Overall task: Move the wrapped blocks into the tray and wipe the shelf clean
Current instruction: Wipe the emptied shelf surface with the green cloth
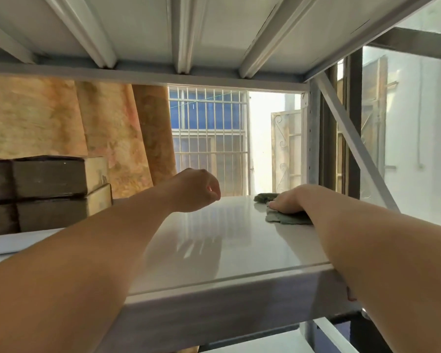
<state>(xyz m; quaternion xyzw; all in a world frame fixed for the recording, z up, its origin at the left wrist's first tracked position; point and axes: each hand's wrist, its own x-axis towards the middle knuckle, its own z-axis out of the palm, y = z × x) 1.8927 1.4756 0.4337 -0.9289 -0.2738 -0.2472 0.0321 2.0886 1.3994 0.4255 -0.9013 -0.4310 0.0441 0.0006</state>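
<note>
A glossy white shelf (pixel 209 245) fills the middle of the view. My right hand (pixel 287 201) lies flat on a grey-green cloth (pixel 283 216) near the shelf's far right edge, pressing it onto the surface. Above the shelf's far middle hovers my left hand (pixel 197 191), its fingers loosely curled and holding nothing. Several dark wrapped blocks (pixel 49 178) are stacked two high at the left end of the shelf, well left of my left forearm. No tray is in view.
The ribbed underside of the upper shelf (pixel 189 34) hangs close overhead. A metal upright with a diagonal brace (pixel 351 138) stands at the right. Patterned rolled fabric (pixel 117 138) leans behind the rack, beside a barred window (pixel 209 138).
</note>
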